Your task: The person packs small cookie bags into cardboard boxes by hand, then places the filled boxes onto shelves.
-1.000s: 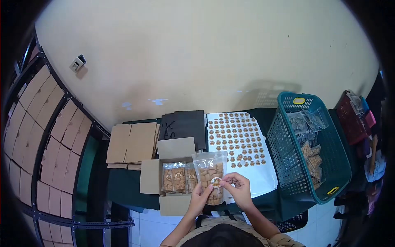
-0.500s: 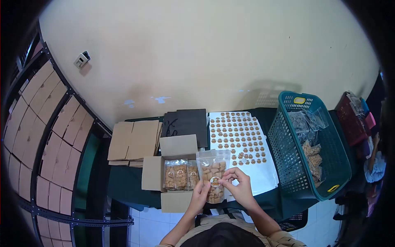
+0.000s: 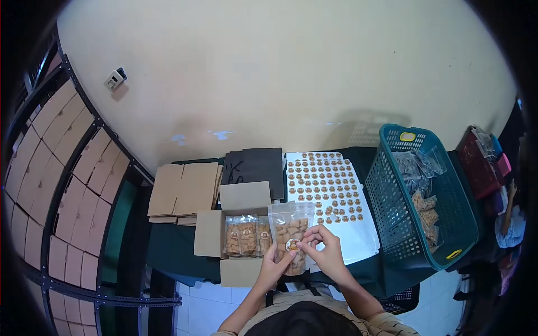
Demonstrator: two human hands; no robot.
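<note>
At the far left, cartons point(image 3: 75, 213) fill a dark rack point(image 3: 101, 299). On the worktop point(image 3: 180, 249), a stack of flat cardboard point(image 3: 180, 189) lies near the left end, and black sheets point(image 3: 255, 169) lie along the back edge. Close to the front edge, an open box point(image 3: 208, 234) holds labelled packs point(image 3: 246, 235).

Just right of those packs, at the front edge, I have a clear pouch point(image 3: 290, 225) of brown pieces upright. My left hand point(image 3: 272, 270) grasps its lower left side, thumb across the front by the round label point(image 3: 292, 245). My right hand point(image 3: 327, 256) has its thumb at the label's right edge, fingers curled; whether they pinch it, I cannot tell.

Behind and right of the pouch lie sticker sheets point(image 3: 348, 238). At the right end, a green basket point(image 3: 392, 210) holds clear packets point(image 3: 416, 168) towards the back and filled bags point(image 3: 427, 221) nearer me.
</note>
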